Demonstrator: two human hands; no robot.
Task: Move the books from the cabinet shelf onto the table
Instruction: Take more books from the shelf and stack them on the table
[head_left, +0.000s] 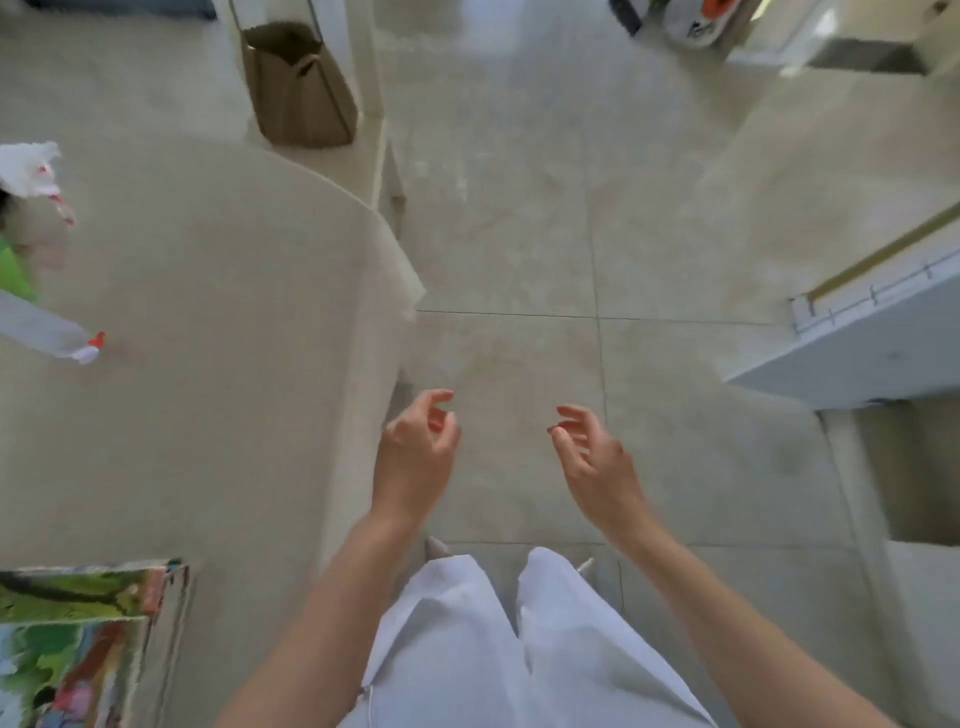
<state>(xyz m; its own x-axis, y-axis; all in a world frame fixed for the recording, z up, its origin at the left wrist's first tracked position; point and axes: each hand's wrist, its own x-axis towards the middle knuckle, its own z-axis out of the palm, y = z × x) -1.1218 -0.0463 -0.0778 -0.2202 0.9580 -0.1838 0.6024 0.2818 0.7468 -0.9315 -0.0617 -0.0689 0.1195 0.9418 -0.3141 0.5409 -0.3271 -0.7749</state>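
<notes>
Glossy books (78, 639), matt table (208, 364)

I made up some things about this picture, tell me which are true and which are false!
1. Both hands are empty. True: the left hand and right hand hold nothing.
2. A colourful book lies on the table. True.
3. The brown paper bag sits on the table. False: it stands on the floor.
4. The person wears black trousers. False: the trousers are white.
</notes>
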